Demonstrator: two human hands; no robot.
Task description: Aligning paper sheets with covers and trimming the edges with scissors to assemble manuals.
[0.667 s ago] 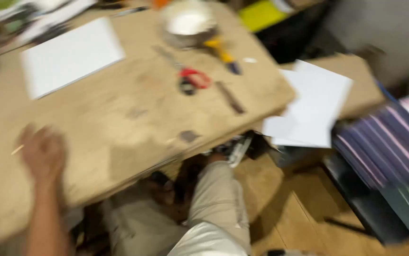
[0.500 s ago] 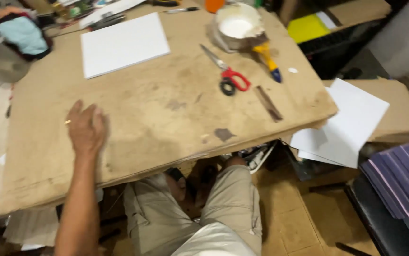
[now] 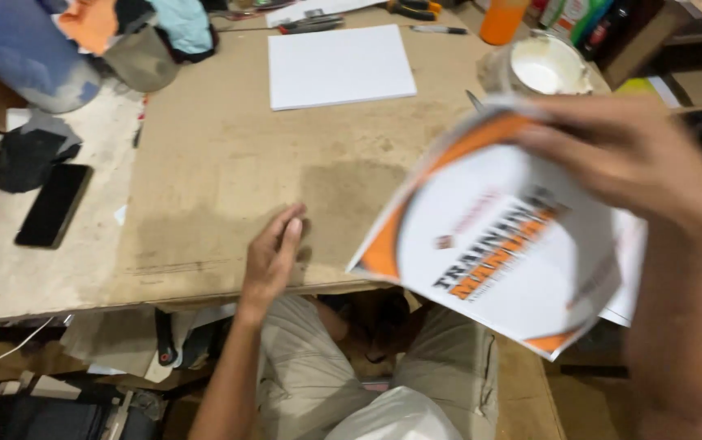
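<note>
My right hand (image 3: 628, 159) grips a white printed sheet with orange and black curved edges (image 3: 493, 236) by its upper right part and holds it in the air over the near right corner of the brown board worktop (image 3: 229, 163). The sheet is blurred and tilted. My left hand (image 3: 274, 257) lies on the near edge of the worktop, fingers loosely together, with nothing in it.
A blank white sheet (image 3: 339, 65) lies at the far middle. A white bowl (image 3: 542, 65) and an orange cup (image 3: 503, 20) stand far right. A black phone (image 3: 52, 204) lies at the left, and a blue cylinder (image 3: 17, 53) and cloths sit far left.
My right hand has come into view from the right holding the printed sheet over the worktop. The view has shifted closer and my left hand stays on the near edge.
</note>
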